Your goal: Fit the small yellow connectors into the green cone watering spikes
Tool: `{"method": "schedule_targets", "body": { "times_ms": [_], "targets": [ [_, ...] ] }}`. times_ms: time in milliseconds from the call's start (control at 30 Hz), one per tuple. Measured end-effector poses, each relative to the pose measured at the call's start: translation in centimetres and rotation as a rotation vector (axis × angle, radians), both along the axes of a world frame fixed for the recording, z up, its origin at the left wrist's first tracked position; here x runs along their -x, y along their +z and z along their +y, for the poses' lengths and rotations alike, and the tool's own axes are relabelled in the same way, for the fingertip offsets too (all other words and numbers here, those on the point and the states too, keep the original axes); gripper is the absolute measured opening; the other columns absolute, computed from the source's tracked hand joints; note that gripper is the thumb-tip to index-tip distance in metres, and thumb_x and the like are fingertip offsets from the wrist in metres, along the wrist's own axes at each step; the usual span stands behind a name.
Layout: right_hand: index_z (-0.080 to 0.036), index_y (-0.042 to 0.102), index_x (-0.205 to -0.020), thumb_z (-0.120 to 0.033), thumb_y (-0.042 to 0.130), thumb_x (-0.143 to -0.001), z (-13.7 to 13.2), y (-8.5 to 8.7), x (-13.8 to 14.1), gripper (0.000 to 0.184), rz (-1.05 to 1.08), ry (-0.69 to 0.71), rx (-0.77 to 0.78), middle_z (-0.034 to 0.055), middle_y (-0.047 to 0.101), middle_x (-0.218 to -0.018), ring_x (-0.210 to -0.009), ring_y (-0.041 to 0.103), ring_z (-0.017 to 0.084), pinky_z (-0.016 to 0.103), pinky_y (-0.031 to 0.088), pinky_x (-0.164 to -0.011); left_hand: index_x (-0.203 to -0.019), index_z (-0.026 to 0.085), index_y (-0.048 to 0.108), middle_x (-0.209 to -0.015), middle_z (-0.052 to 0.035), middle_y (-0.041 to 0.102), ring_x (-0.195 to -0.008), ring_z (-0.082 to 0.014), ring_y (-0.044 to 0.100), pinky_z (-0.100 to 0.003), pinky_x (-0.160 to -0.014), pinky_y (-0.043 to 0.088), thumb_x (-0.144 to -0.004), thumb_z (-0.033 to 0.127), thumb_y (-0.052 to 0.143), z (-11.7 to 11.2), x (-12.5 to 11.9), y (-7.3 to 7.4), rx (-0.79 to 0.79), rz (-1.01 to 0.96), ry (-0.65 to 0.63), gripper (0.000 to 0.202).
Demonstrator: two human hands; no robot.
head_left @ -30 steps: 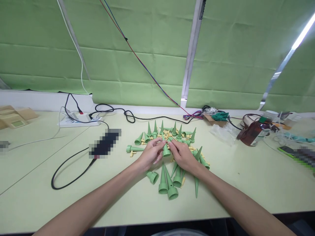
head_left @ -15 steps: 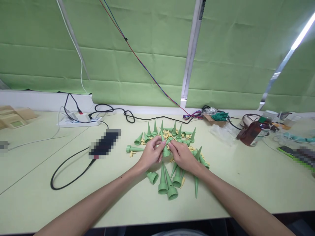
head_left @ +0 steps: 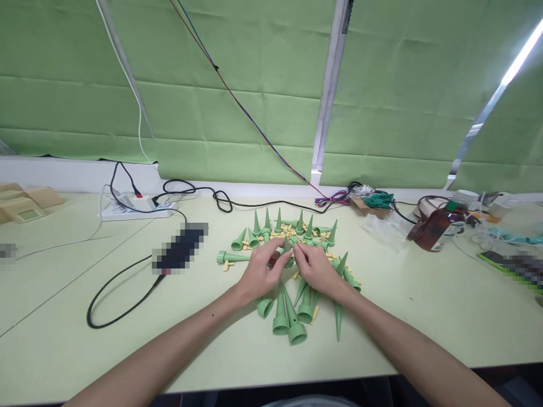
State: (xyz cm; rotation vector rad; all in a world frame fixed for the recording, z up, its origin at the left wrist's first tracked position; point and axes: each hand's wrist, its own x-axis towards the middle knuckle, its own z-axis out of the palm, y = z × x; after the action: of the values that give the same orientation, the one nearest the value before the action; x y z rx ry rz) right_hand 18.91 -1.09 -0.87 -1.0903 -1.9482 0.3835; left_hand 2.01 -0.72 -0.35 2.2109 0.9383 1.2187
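Observation:
My left hand [head_left: 263, 270] is closed around a green plastic plant-watering spike [head_left: 287, 247], mostly covered by the fingers and thumb. Beside it, the fingertips of my right hand [head_left: 316, 267] are pinched together close to the spike's side; what they hold, if anything, is too small to make out. Several loose green spikes [head_left: 280, 319] lie on the table in front of the hands, wide open ends towards me. Behind the hands, more green spikes [head_left: 257, 222] stand point up among small yellow valve pieces [head_left: 288, 232]. One spike [head_left: 231, 257] lies on its side to the left.
A black device [head_left: 180, 249] with a cable rests at left, near a white power strip [head_left: 138, 208]. To the right are a brown bottle [head_left: 439, 229], a clear plastic bag [head_left: 384, 229] and a small cardboard box [head_left: 369, 209]. The table's front edge [head_left: 271, 388] runs close to me.
My left hand has turned and shifted slightly, and the held spike now shows less, its wide base hidden from view. My right hand's fingertips stay close beside it. The other spikes lie much as before.

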Motion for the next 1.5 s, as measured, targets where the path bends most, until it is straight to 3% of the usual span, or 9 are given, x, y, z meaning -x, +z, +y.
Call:
{"method": "schedule_targets", "body": {
  "times_ms": [133, 267, 600, 733, 1033, 1300, 1500],
  "targets": [
    [-0.021, 0.032, -0.061, -0.029, 0.034, -0.097, 0.1, 0.1, 0.0, 0.037, 0.073, -0.014, 0.085, -0.0045, 0.037, -0.05, -0.048, 0.036, 0.012, 0.027, 0.024, -0.051, -0.114, 0.022, 0.058, -0.105, -0.0108, 0.061, -0.086, -0.0184, 0.059, -0.029, -0.072, 0.048, -0.093, 0.019, 0.044, 0.3, 0.5, -0.4, -0.295, 0.166, -0.125, 0.025],
    [-0.022, 0.032, -0.06, -0.033, 0.035, -0.096, 0.2, 0.2, 0.0, 0.037, 0.143, -0.02, 0.166, -0.0052, 0.035, -0.047, -0.046, 0.037, 0.012, 0.026, 0.025, -0.049, -0.124, 0.023, 0.054, -0.115, -0.0137, 0.059, -0.092, -0.0196, 0.059, -0.03, -0.074, 0.049, -0.094, 0.016, 0.041, 0.4, 0.6, -0.5, -0.364, 0.241, -0.166, 0.034],
    [-0.021, 0.039, -0.057, -0.031, 0.034, -0.095, 0.2, 0.2, 0.0, 0.039, 0.169, -0.018, 0.217, -0.0048, 0.039, -0.044, -0.044, 0.037, 0.012, 0.026, 0.027, -0.048, -0.123, 0.023, 0.055, -0.111, -0.0114, 0.06, -0.096, -0.0197, 0.058, -0.031, -0.08, 0.049, -0.095, 0.016, 0.04, 0.1, 0.1, -0.1, -0.238, 0.181, -0.183, 0.033],
    [-0.022, 0.035, -0.056, -0.031, 0.035, -0.095, 0.3, 0.0, -0.1, 0.04, 0.169, -0.003, 0.208, -0.0049, 0.038, -0.044, -0.045, 0.036, 0.012, 0.025, 0.027, -0.048, -0.12, 0.022, 0.056, -0.106, -0.0102, 0.062, -0.092, -0.0196, 0.058, -0.031, -0.08, 0.047, -0.095, 0.017, 0.041, -0.1, 0.1, 0.0, -0.172, 0.159, -0.158, 0.03],
    [-0.022, 0.032, -0.059, -0.038, 0.036, -0.098, 0.3, 0.0, -0.2, 0.043, 0.17, 0.047, 0.201, -0.0051, 0.038, -0.046, -0.046, 0.035, 0.011, 0.025, 0.027, -0.049, -0.106, 0.019, 0.058, -0.074, -0.0031, 0.059, -0.065, -0.015, 0.053, -0.026, -0.064, 0.043, -0.095, 0.022, 0.043, -0.2, 0.1, -0.2, -0.096, 0.12, -0.065, 0.019],
    [-0.021, 0.036, -0.061, -0.039, 0.037, -0.1, 0.0, 0.2, -0.2, 0.042, 0.16, 0.067, 0.185, -0.0045, 0.04, -0.05, -0.05, 0.038, 0.012, 0.026, 0.029, -0.052, -0.104, 0.019, 0.058, -0.064, 0.0009, 0.055, -0.054, -0.0125, 0.052, -0.024, -0.056, 0.041, -0.094, 0.029, 0.048, -0.5, -0.2, 0.0, 0.024, 0.03, -0.007, 0.018],
    [-0.021, 0.037, -0.063, -0.038, 0.037, -0.1, -0.2, 0.5, -0.2, 0.04, 0.147, 0.077, 0.157, -0.004, 0.04, -0.054, -0.053, 0.038, 0.012, 0.026, 0.029, -0.054, -0.1, 0.019, 0.055, -0.058, 0.0032, 0.052, -0.047, -0.011, 0.052, -0.022, -0.047, 0.038, -0.093, 0.035, 0.05, -0.7, -0.5, 0.2, 0.164, -0.079, -0.045, 0.018]
  ]
}}
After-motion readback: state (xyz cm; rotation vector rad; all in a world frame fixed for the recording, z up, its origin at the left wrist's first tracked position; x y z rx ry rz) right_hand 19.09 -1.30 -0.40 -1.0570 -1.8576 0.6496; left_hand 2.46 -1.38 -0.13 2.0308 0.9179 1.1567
